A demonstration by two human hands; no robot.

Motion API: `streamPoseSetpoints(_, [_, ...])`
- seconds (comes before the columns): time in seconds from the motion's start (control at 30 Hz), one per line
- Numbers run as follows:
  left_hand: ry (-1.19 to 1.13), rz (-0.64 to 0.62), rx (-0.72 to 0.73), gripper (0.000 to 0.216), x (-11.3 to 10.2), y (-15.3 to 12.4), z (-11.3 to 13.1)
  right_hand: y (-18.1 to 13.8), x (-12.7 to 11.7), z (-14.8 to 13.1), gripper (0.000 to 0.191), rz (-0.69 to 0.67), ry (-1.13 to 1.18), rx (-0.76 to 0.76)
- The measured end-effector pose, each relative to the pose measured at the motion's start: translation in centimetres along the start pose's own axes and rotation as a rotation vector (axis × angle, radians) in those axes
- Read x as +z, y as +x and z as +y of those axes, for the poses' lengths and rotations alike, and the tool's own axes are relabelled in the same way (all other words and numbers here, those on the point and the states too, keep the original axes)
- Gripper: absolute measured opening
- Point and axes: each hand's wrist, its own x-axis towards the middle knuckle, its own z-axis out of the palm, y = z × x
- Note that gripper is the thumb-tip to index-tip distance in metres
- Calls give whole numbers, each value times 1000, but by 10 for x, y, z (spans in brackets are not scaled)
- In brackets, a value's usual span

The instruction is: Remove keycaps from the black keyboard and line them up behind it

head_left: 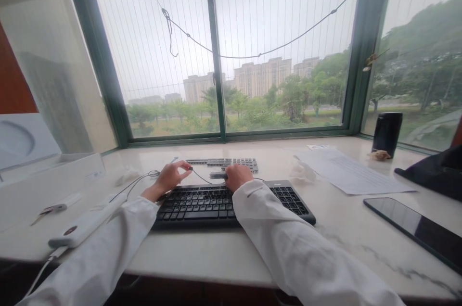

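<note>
A black keyboard (202, 210) lies on the counter under my forearms, its keys facing up. My left hand (171, 176), above its far left edge, pinches a thin dark cable (202, 177) between thumb and forefinger near a small dark piece. The cable runs right, towards the keyboard's far edge. My right hand (238, 176) is closed above the far middle of the keyboard, around a short dark grey piece that looks like a brush (217, 175) and points left. Its fingers are partly hidden by the back of the hand. Just beyond lies a second, slimmer keyboard (249, 164) with grey keys.
A white power strip (86, 224) with a plugged-in cord is at left, near a white box (46, 185). On the right are printed papers (350, 169), crumpled clear plastic (302, 171), a phone (415, 226) and a black cylinder (387, 133). A window stands behind.
</note>
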Motion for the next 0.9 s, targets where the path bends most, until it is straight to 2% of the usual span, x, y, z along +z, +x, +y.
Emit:
streamPoseSetpoints(0.17, [140, -21, -11, 28, -3, 16, -1, 4, 2, 12, 23, -29, 13, 70])
streamPoseSetpoints(0.3, [227, -26, 2, 27, -1, 43, 1, 6, 3, 11, 22, -34, 32, 73])
streamPoseSetpoints(0.53, [271, -198, -60, 28, 29, 92, -6, 7, 5, 13, 23, -35, 60, 68])
streamPoseSetpoints(0.7, [307, -253, -103, 23, 48, 105, -11, 7, 3, 13, 25, -49, 65, 63])
streamPoseSetpoints(0.9, [361, -269, -97, 23, 55, 107, -4, 8, 3, 10, 29, -77, 87, 49])
